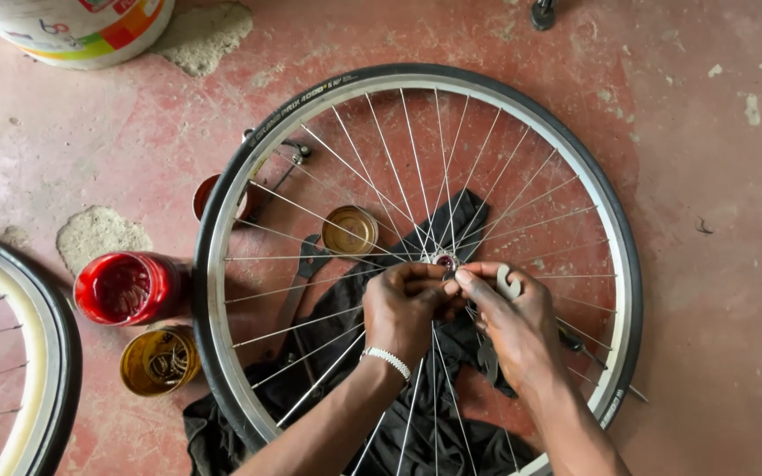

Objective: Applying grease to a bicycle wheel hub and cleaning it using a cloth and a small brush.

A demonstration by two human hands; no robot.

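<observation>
A bicycle wheel [249, 167] with a black tyre and silver spokes lies flat on the red floor. Both my hands meet at its hub [445, 261] in the middle. My left hand [407, 304], with a bead bracelet at the wrist, pinches at the hub with thumb and fingers. My right hand [513, 317] touches the hub with its fingertips and holds a small flat metal spanner [508, 282] against the palm. A black cloth [434, 432] lies under the wheel beneath my hands.
A red jar [125, 288], a tin of small metal parts [159, 360], a brass-coloured tin [350, 231] and a spanner [297, 286] lie left of the hub. A second wheel [41, 344] is at the left edge, a white bucket [72, 31] top left.
</observation>
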